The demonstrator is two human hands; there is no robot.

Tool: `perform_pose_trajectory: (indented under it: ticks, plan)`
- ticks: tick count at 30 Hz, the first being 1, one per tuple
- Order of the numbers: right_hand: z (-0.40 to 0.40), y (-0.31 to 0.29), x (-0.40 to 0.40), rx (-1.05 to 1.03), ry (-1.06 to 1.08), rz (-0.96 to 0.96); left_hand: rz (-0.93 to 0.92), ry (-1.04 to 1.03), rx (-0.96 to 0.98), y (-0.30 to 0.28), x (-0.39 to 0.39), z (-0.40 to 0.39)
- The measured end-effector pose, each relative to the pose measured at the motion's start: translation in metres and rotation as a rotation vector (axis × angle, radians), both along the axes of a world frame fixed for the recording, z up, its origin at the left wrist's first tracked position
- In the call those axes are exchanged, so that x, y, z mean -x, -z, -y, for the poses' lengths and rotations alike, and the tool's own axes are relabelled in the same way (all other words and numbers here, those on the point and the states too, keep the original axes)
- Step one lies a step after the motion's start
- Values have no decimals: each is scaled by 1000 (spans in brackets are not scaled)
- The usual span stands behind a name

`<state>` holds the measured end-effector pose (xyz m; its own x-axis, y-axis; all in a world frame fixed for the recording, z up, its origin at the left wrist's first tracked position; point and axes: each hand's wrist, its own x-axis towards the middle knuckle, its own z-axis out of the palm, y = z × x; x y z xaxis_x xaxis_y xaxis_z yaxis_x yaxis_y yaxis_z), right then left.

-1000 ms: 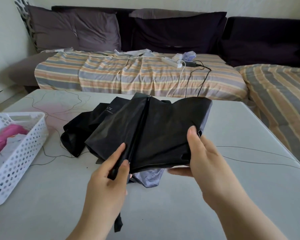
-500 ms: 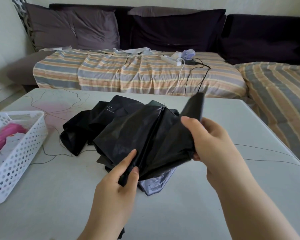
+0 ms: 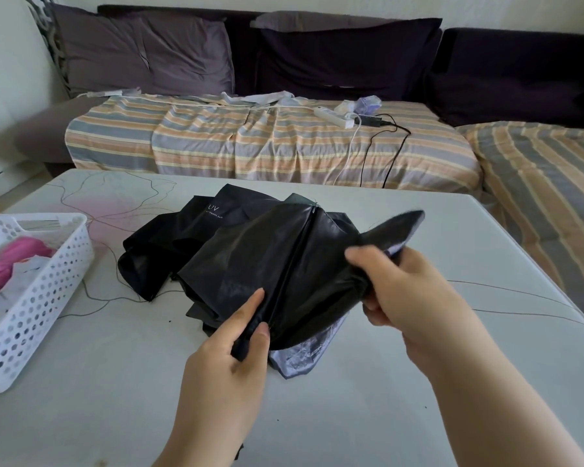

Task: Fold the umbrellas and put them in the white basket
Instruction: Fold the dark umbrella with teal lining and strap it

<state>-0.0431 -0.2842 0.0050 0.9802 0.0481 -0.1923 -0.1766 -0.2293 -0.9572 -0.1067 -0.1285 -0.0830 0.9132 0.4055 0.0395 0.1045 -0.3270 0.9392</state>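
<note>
A black umbrella (image 3: 267, 261) with a silvery lining lies half collapsed on the grey table (image 3: 418, 382), its canopy spread in loose panels. My left hand (image 3: 230, 362) pinches the near end of the umbrella, thumb and fingers round the dark fabric by the shaft. My right hand (image 3: 405, 294) grips a bunched panel at the right side, with a flap sticking up beyond the fingers. The white basket (image 3: 44, 298) stands at the table's left edge and holds a pink folded umbrella (image 3: 11, 264) and some pale cloth.
Thin black lines run across the table top. Behind the table is a sofa with a striped cover (image 3: 267, 143), dark cushions, and a white power strip (image 3: 334, 116) with cables hanging down its front.
My right hand has gathered the right panel inward and bunched it, and the flap now sticks up to the right. My left hand keeps its hold on the near end.
</note>
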Motion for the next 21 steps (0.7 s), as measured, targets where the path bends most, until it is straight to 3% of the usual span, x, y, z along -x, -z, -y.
perform_pose_trajectory:
  ticks: [6, 10, 14, 21]
  plan:
    - [4, 2, -1, -141, 71, 92, 2, -16, 41, 1, -3, -4]
    - [-1, 11, 2, 191, -26, 318, 20, -53, 70, 3, -6, -7]
    - [4, 14, 5, 430, -126, 327, 50, -93, 107, -1, -8, -12]
    - [3, 29, 4, 403, -70, 323, 134, -177, 211, -10, -9, -12]
